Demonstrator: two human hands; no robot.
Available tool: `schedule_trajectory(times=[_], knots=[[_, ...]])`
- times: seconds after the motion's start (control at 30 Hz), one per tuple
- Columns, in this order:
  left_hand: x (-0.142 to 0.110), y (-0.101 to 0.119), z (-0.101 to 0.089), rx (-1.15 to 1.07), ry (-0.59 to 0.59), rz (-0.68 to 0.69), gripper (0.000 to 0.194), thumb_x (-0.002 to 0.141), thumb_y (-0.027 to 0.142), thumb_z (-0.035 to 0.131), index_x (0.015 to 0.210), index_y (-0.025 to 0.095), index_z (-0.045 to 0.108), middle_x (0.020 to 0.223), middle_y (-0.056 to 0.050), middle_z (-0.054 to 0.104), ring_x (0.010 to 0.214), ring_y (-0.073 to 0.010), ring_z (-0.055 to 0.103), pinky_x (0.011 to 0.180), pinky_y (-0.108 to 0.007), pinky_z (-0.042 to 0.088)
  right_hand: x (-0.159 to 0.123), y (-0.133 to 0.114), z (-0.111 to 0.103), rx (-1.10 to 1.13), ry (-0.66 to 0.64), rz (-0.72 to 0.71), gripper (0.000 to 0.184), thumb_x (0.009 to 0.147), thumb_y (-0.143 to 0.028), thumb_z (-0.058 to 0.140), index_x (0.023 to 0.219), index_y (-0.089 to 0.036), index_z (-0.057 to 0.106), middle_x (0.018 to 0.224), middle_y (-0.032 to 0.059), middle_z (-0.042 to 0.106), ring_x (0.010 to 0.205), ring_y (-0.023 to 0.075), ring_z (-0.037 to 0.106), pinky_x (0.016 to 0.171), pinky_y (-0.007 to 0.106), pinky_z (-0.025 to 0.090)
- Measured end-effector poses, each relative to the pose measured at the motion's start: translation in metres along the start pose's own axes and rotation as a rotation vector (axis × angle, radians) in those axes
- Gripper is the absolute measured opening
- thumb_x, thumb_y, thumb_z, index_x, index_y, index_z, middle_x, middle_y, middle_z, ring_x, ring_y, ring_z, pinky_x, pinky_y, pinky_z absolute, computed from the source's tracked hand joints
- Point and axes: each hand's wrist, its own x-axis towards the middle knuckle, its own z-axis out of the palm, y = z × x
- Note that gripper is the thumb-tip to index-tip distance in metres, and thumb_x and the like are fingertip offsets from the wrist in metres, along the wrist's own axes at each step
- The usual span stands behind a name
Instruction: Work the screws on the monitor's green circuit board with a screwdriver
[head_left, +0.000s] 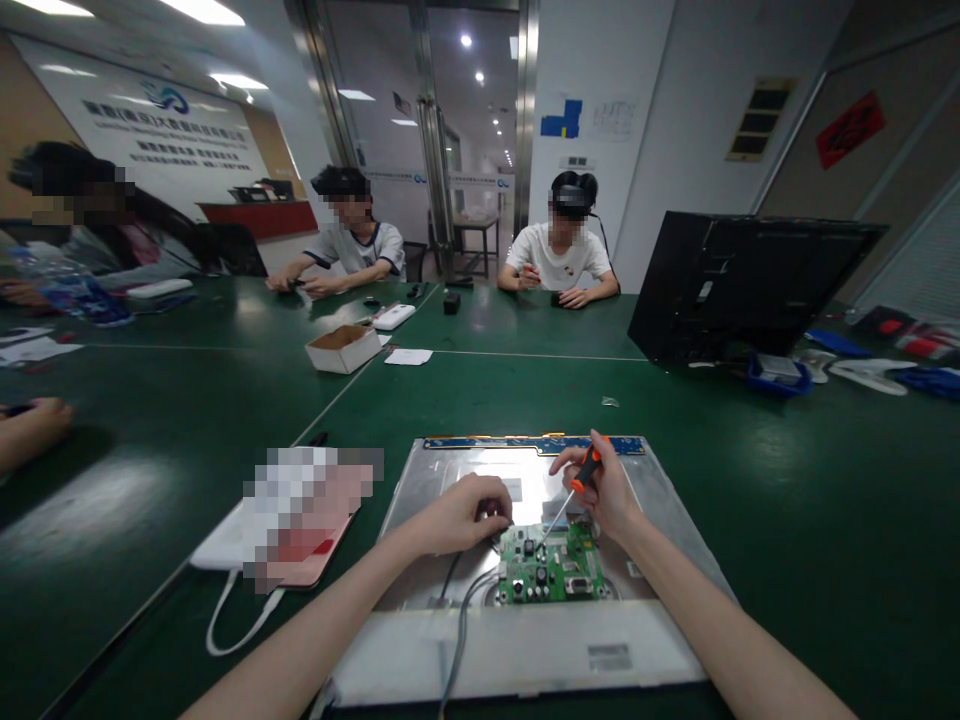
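A screwdriver [587,468] with a black and orange handle is gripped in my right hand [611,490]. Its thin shaft slants down and left, the tip over the green circuit board [551,565]. The board lies on the metal back of a flat display panel [660,520]. My left hand [469,512] rests by the board's upper left corner, fingers curled together; whether something small is between them is hidden. Grey cables [463,620] run from the board's left side toward the panel's near edge. A blue circuit strip [487,446] lines the panel's far edge.
Left of the panel lie a white device [221,540] and a pinkish phone-like slab [307,570] joined by a white cable [217,630]. An open cardboard box [341,352] sits farther back. A black monitor housing [750,285] stands at right. Several people sit around the green table [525,390].
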Motion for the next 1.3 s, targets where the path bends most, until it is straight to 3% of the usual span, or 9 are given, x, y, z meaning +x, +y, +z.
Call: schedule_trajectory(times=[0.4, 0.57, 0.87, 1.03, 1.3], knots=[[0.0, -0.003, -0.001, -0.067, -0.042, -0.061, 0.005, 0.074, 0.013, 0.065, 0.077, 0.016, 0.067, 0.072, 0.0, 0.062, 0.066, -0.0142, 0.052, 0.063, -0.023, 0.04, 0.001, 0.002, -0.003, 0.026, 0.04, 0.016, 0.06, 0.074, -0.073, 0.055, 0.062, -0.015, 0.064, 0.035, -0.0091, 0.031, 0.032, 0.0034, 0.013, 0.034, 0.02, 0.007], [0.001, -0.003, -0.002, -0.09, -0.059, -0.071, 0.005, 0.078, 0.02, 0.066, 0.078, 0.016, 0.068, 0.074, 0.0, 0.063, 0.067, -0.0143, 0.052, 0.064, -0.024, 0.041, 0.002, 0.001, -0.004, 0.04, 0.046, 0.013, 0.059, 0.075, -0.072, 0.055, 0.062, -0.015, 0.064, 0.036, -0.0088, 0.033, 0.032, 0.0033, 0.014, 0.034, 0.02, 0.008], [0.001, -0.004, -0.003, -0.112, -0.055, -0.112, 0.006, 0.074, 0.017, 0.067, 0.079, 0.016, 0.07, 0.075, -0.001, 0.066, 0.067, -0.0147, 0.054, 0.062, -0.023, 0.041, 0.0, -0.002, 0.004, 0.118, 0.094, -0.044, 0.063, 0.072, -0.077, 0.054, 0.063, -0.016, 0.065, 0.036, -0.0076, 0.036, 0.031, 0.0045, 0.016, 0.033, 0.021, 0.008], [0.001, -0.006, -0.003, -0.102, -0.067, -0.1, 0.007, 0.075, 0.019, 0.069, 0.081, 0.016, 0.071, 0.079, -0.001, 0.066, 0.071, -0.0155, 0.055, 0.065, -0.024, 0.042, 0.008, -0.004, 0.02, 0.134, 0.154, -0.088, 0.057, 0.068, -0.074, 0.062, 0.062, -0.018, 0.063, 0.035, -0.0096, 0.032, 0.03, 0.0039, 0.017, 0.033, 0.02, 0.009], [0.001, -0.008, -0.003, -0.138, -0.056, -0.081, 0.01, 0.07, 0.01, 0.067, 0.077, 0.016, 0.069, 0.076, 0.0, 0.065, 0.067, -0.0139, 0.052, 0.064, -0.024, 0.039, 0.02, -0.004, 0.046, 0.109, 0.195, -0.174, 0.042, 0.055, -0.05, 0.083, 0.075, -0.02, 0.063, 0.056, -0.0049, 0.055, 0.044, 0.0068, 0.043, 0.035, 0.017, 0.026]])
